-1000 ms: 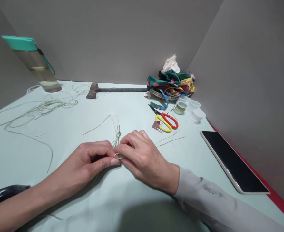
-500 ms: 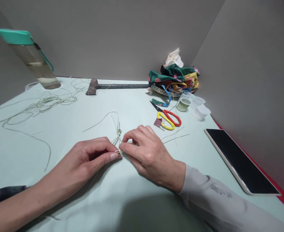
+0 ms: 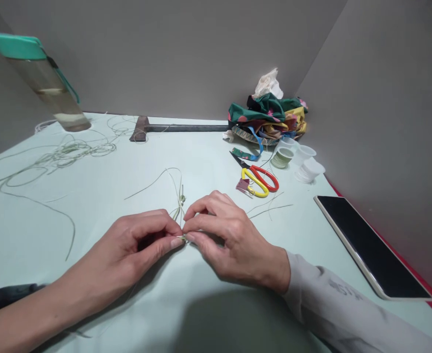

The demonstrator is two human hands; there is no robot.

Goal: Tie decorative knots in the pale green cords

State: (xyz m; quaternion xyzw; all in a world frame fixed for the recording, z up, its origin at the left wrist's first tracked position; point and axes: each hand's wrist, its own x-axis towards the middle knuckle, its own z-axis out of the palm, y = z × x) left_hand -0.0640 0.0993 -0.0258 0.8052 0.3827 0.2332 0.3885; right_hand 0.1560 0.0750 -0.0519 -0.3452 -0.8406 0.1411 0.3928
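Thin pale-green cord [image 3: 181, 201] is knotted into a small piece at the middle of the table, with loose ends arching to the left. My left hand [image 3: 135, 250] pinches the cord between thumb and index finger just below the knot. Close against it, my right hand [image 3: 230, 235] also pinches the cord, its thumb and index finger nearly touching the left fingertips. The exact crossing of the strands is hidden by the fingers.
Scissors [image 3: 260, 180] with red and yellow handles lie beyond my right hand, near cord spools [image 3: 282, 158] and bundled cloth [image 3: 267, 117]. A hammer [image 3: 179, 128] lies at the back. Left are tangled cord [image 3: 68, 152] and a bottle [image 3: 50, 88]; right, a phone [image 3: 370, 250].
My right thumb has come up to the cord beside the left fingertips, and the right hand has shifted slightly. The left hand keeps its pinch. The view has shifted a little.
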